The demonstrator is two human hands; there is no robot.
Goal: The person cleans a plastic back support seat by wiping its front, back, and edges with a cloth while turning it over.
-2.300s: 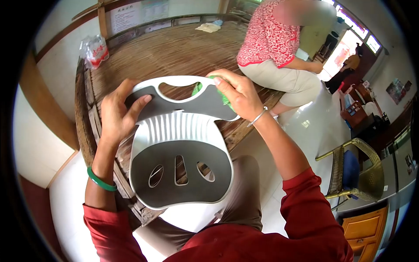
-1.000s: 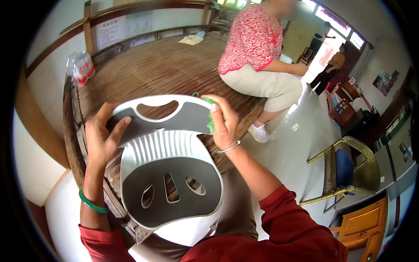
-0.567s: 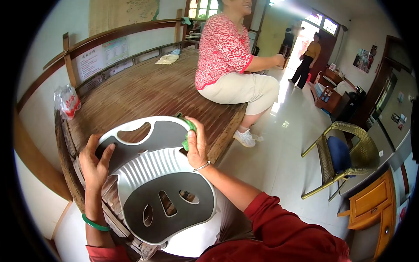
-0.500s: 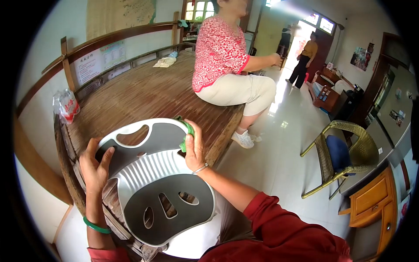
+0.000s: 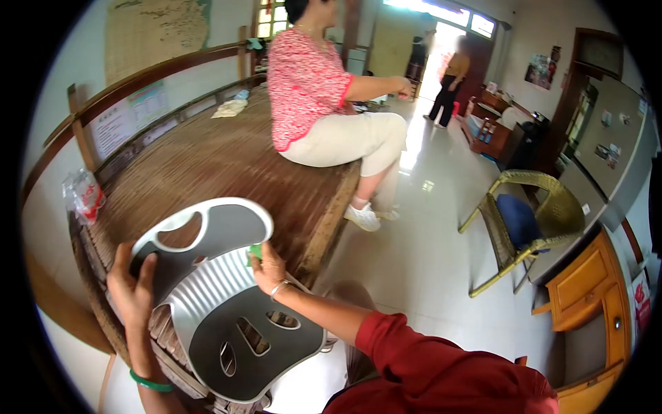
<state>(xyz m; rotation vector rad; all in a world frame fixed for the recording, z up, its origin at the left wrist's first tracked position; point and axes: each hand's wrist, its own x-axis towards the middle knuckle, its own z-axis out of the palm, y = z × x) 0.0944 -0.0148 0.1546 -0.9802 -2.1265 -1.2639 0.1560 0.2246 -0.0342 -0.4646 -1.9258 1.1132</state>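
A white and grey plastic seat (image 5: pixel 255 338) with a ribbed middle and a handle slot at its top stands tilted at the edge of a wooden bed. My left hand (image 5: pixel 132 286) grips the left end of its backrest, thumb on the grey face. In my right hand (image 5: pixel 267 268) is a green cloth (image 5: pixel 255 253), pressed against the right side of the seat where the backrest meets the ribbed part. Much of the cloth is hidden under the fingers.
A person (image 5: pixel 324 103) in a patterned red top sits on the slatted bed (image 5: pixel 200 162). A plastic bag (image 5: pixel 84 198) lies at its left edge. To the right are a woven chair (image 5: pixel 514 221) and a wooden cabinet (image 5: pixel 586 297). Another person (image 5: pixel 449 83) stands near the doorway.
My right hand has moved with the cloth from the backrest's upper right edge down to its lower right side. The view has turned to the right; my left hand keeps its hold.
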